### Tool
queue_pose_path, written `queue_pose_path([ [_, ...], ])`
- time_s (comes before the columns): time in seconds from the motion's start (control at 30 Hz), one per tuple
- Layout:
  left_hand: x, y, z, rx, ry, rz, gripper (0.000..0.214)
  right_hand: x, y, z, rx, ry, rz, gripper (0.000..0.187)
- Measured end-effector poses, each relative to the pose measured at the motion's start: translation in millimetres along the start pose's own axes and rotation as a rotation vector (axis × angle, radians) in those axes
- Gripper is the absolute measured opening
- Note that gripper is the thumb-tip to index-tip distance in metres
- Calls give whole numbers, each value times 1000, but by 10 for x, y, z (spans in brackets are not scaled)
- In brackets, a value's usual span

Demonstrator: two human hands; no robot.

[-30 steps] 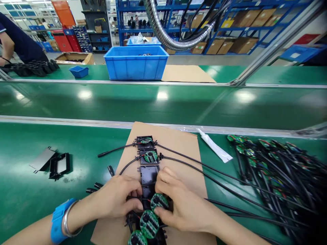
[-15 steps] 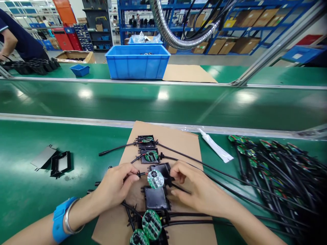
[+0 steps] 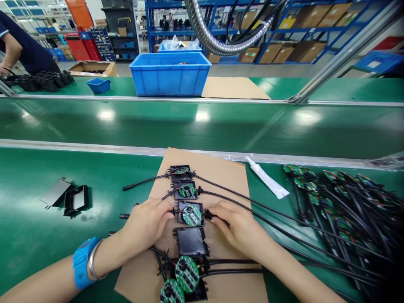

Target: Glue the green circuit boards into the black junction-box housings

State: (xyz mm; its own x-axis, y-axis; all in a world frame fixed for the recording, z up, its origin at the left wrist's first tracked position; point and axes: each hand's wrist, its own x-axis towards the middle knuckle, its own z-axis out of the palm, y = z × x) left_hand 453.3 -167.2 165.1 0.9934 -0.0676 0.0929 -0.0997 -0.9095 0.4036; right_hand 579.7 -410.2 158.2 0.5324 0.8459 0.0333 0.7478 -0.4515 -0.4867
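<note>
A round green circuit board (image 3: 192, 215) lies over a black plastic case (image 3: 181, 218), third from the back in a column of cases on cardboard. My left hand (image 3: 150, 219) pinches the short black cable on the board's left side. On the other side, my right hand (image 3: 232, 221) has its fingers closed on the black cable by its ribbed collar (image 3: 208, 214). Just nearer to me is a black case (image 3: 190, 241) without a board. Two more circuit boards (image 3: 187, 273) with cables lie at the front, over another case. Two cases farther back hold boards (image 3: 187, 191).
A cardboard sheet (image 3: 233, 176) lies under the cases. At right are a white tube (image 3: 268, 179) and a heap of cabled boards (image 3: 341, 219). Two loose black case parts (image 3: 76, 201) sit left. Beyond the rail (image 3: 94, 145) stands a blue bin (image 3: 170, 75); a person (image 3: 25, 46) is at far left.
The third case has straightened into line and the board now rests over it. My right hand has closed on the cable by the collar; my left keeps its pinch.
</note>
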Motion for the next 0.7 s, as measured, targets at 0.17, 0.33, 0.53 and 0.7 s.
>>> queue_pose_path([
  [0.17,37,2,12,298,-51,36,18,-12,39,136,-282,98,-52,30],
  [0.33,-174,22,-111,29,-8,205,21,-161,-243,36,-165,214,-92,25],
  [0.53,-348,120,-184,-305,-366,211,23,-338,-834,164,181,28,-80,17],
  [0.7,-349,161,-161,-336,-427,228,15,-419,-986,343,178,152,-163,12],
])
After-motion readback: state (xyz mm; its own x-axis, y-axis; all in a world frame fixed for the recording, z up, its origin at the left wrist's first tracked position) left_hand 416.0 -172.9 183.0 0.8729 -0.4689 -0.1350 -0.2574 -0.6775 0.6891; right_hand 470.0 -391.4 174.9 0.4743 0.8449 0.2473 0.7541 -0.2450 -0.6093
